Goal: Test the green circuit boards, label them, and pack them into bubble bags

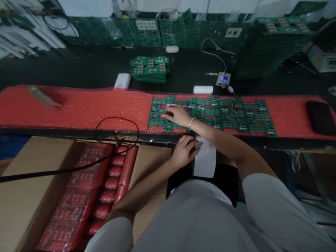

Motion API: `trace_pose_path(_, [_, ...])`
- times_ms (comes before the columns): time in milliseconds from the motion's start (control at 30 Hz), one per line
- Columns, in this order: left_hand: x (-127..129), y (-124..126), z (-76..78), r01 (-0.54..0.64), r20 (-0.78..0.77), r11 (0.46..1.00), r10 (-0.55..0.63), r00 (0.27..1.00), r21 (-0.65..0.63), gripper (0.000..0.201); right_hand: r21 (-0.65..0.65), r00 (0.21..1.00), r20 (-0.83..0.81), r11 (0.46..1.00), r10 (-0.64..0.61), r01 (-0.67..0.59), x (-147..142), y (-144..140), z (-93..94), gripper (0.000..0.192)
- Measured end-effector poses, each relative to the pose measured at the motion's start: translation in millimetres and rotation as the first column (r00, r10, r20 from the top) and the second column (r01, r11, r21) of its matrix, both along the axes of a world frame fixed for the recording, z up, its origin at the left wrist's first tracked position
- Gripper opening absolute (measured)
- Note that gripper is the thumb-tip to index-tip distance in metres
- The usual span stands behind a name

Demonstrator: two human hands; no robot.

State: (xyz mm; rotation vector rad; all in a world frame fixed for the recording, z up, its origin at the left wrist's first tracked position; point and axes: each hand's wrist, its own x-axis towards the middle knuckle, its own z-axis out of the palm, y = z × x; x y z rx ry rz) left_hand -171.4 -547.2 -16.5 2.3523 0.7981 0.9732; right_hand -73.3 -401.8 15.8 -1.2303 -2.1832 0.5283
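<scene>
Several green circuit boards (204, 113), joined in a panel, lie on the red bubble wrap (123, 108). Over the panel's left part is my right hand (177, 115), fingers curled and closed around the end of thin wires (202, 104). These wires run rightward across the boards; the exact tip is hidden by my fingers. Below the table edge, my left hand (183, 150) is bent with its fingertips at the left edge of a white paper sheet (206, 159), which it appears to grip. The sheet's upper right is partly behind my right forearm.
A small device with a lit screen (223, 79) stands behind the boards. Board stacks (149, 70) sit farther back. A phone-like black object (320, 118) lies right, a cutter (43, 97) left. A black cable (78, 168) crosses the carton (28, 168) of red-wrapped boards.
</scene>
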Motion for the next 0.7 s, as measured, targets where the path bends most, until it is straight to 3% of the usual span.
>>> trace_pose_path(233, [28.8,2.6,-28.4,-0.015,-0.119,1.0,0.016,0.993,0.012,0.016,0.01,1.0,-0.002,1.0,0.024,-0.024,0.7,2.4,-4.3,0.024])
trace_pose_path(533, [32.8,-2.3,-25.1,-0.099,-0.028,0.995,0.098,0.995,-0.011,0.011,-0.003,0.999,-0.029,1.0,0.024,-0.024,1.4,2.7,-5.6,0.023])
trace_pose_path(700, [32.0,-2.2,-25.2,-0.084,0.0,0.993,0.084,0.996,0.081,0.011,0.009,0.998,-0.05,1.0,0.025,-0.025,0.6,3.6,-8.4,0.023])
